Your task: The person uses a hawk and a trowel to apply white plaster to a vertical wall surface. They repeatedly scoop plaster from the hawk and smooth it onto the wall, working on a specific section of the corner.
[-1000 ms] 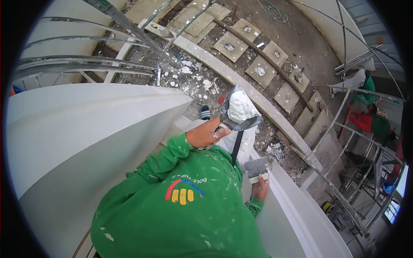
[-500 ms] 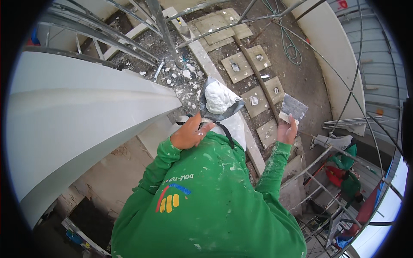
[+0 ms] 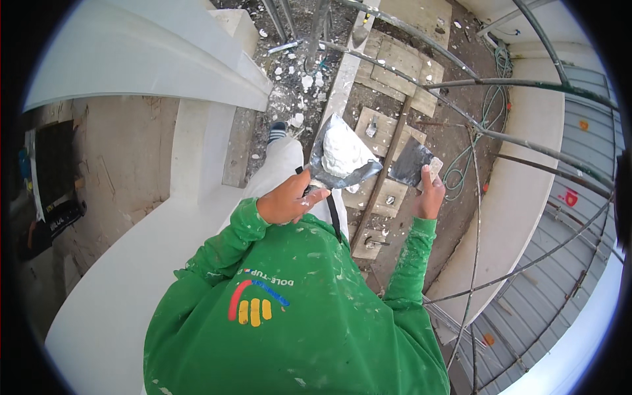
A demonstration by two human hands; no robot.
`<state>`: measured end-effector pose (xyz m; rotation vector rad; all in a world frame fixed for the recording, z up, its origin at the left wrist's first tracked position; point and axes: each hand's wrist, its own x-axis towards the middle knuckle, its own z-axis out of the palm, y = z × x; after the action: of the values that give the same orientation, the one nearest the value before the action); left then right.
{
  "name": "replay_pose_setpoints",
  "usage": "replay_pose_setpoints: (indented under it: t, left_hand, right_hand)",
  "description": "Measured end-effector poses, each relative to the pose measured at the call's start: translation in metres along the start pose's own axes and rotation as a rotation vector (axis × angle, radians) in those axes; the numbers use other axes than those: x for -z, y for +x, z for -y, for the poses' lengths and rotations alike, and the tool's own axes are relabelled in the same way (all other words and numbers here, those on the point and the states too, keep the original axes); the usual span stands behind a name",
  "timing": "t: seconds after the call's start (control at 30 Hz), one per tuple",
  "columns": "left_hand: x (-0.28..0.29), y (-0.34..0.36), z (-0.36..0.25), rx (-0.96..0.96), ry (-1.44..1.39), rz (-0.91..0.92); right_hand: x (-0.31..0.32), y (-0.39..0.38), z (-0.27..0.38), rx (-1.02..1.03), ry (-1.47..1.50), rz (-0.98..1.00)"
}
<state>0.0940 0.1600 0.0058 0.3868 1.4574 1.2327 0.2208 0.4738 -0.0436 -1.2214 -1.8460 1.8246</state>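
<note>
My left hand (image 3: pixel 286 199) is closed round the handle end of a grey, pointed trowel (image 3: pixel 370 172) with upturned edges. A thick heap of white plaster (image 3: pixel 340 151) lies on the trowel's face. My right hand (image 3: pixel 430 195) is closed on a putty knife (image 3: pixel 406 162), whose wide, dark grey blade tilts toward the trowel. The knife's pale handle end shows at my fingertips. A small gap separates the blade from the trowel's edge.
A smooth pale wall ledge (image 3: pixel 164 59) curves along the left. Metal scaffold tubes (image 3: pixel 520 146) cross at the right. Below lie concrete slabs (image 3: pixel 398 62), a long bar, white debris and a green hose (image 3: pixel 494 112). My sandalled foot (image 3: pixel 277 130) stands beside the debris.
My view and body have turned, shifting the scaffold and ground. The putty knife has swung nearer the trowel, its blade tipping leftward. Both hands keep their holds, and my foot has come into view.
</note>
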Motion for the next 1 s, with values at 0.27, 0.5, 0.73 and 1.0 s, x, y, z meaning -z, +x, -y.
replay_pose_setpoints:
  t: [0.27, 0.5, 0.73, 1.0]
  left_hand:
    - [-0.017, -0.017, -0.014, 0.051, -0.192, -0.400]
    - [-0.003, 0.026, -0.013, -0.118, -0.280, -0.533]
    - [0.002, 0.060, -0.037, -0.151, -0.397, -0.623]
    - [-0.006, 0.051, -0.048, -0.166, -0.590, -0.913]
  right_hand:
    - [-0.055, 0.111, 0.078, 0.172, -0.193, 0.255]
    - [-0.105, 0.188, 0.105, 0.335, -0.456, 0.465]
    - [-0.137, 0.241, 0.130, 0.320, -0.440, 0.645]
    - [-0.216, 0.235, 0.105, 0.092, -0.387, 0.853]
